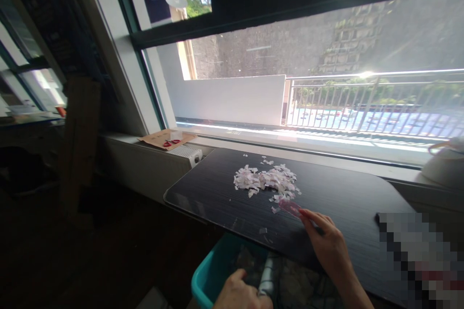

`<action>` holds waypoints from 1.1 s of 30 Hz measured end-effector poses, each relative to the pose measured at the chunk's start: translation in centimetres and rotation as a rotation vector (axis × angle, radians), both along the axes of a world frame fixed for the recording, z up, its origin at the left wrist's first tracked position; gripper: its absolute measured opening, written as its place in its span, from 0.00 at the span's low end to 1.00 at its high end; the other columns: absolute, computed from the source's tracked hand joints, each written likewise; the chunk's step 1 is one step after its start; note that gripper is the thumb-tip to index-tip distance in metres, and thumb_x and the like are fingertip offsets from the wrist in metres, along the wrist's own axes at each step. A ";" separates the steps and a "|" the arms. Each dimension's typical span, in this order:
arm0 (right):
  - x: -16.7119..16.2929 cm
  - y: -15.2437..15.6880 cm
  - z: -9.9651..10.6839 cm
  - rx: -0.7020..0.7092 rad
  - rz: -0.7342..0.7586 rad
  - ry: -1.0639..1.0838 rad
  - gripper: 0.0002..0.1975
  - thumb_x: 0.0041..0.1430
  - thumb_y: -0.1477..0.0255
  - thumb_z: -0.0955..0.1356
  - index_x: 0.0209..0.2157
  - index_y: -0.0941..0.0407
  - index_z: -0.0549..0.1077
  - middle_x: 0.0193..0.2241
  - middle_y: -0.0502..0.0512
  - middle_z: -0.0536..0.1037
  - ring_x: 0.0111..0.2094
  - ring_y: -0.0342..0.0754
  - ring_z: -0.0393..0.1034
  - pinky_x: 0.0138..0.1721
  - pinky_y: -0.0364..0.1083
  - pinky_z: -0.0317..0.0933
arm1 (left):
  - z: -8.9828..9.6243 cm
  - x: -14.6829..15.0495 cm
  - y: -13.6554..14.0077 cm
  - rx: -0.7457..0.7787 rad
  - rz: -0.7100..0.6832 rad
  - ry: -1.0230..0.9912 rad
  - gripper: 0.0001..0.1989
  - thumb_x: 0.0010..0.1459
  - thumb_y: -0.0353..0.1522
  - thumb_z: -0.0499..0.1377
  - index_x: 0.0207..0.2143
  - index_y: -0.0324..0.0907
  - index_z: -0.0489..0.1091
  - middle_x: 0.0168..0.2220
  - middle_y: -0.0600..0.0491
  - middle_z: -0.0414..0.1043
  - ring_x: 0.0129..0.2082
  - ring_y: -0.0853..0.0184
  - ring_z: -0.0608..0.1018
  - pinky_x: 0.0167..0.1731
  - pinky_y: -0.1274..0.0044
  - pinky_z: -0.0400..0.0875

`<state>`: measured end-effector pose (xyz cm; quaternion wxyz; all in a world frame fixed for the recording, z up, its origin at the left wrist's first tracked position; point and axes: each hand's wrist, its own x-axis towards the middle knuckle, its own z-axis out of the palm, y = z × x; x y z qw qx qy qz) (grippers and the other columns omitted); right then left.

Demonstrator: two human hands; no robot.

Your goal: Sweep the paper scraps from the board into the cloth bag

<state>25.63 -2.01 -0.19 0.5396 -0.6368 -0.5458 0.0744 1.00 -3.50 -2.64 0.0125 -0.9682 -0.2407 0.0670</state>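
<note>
Strong backlight. Daylight comes through the wide dark-framed glass window (261, 55) beyond the right fingers (315, 216). Hard glare spot on the silver metal railing (367, 75), up-right of the fingers; haze and faint streaks on the glass around it. White paper scraps (278, 178) just past the fingertips read bright; black wood-grain tabletop (337, 188) has a soft sheen. Teal plastic bin (203, 277) below-left of the fingers: interior murky. Brown cardboard panel (81, 140) far left of the fingers: near-black, detail soft. Wide-angle lens tilts straight lines. Blocky grey mosaic patch (424, 251) right of the fingers.

A wide, brightly lit window (290, 55) stands behind the dark desk (337, 198); a white radiator (184, 152) sits left, the shadowed floor (123, 256) seemingly brown.
</note>
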 end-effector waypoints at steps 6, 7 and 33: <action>-0.5 -0.3 0.6 -0.064 0.189 -0.016 0.14 0.59 0.61 0.67 0.37 0.52 0.82 0.35 0.57 0.81 0.39 0.52 0.75 0.43 0.49 0.68 | -0.2 0.1 -0.1 0.016 0.017 0.026 0.11 0.60 0.35 0.62 0.26 0.42 0.71 0.22 0.54 0.76 0.18 0.66 0.76 0.39 0.67 0.71; -0.5 -0.3 0.6 -0.057 0.195 -0.010 0.14 0.59 0.60 0.67 0.37 0.53 0.82 0.36 0.58 0.81 0.39 0.52 0.75 0.43 0.49 0.68 | 0.0 0.1 -0.1 0.014 0.017 0.033 0.10 0.60 0.35 0.62 0.26 0.42 0.71 0.22 0.54 0.76 0.18 0.66 0.76 0.39 0.67 0.71; -2.4 -2.3 1.8 -0.118 0.355 -0.004 0.13 0.58 0.61 0.67 0.34 0.52 0.82 0.32 0.56 0.80 0.35 0.51 0.75 0.38 0.45 0.69 | 2.5 0.9 -0.5 -0.044 0.033 0.069 0.05 0.57 0.34 0.65 0.31 0.41 0.74 0.25 0.50 0.78 0.22 0.61 0.79 0.41 0.63 0.71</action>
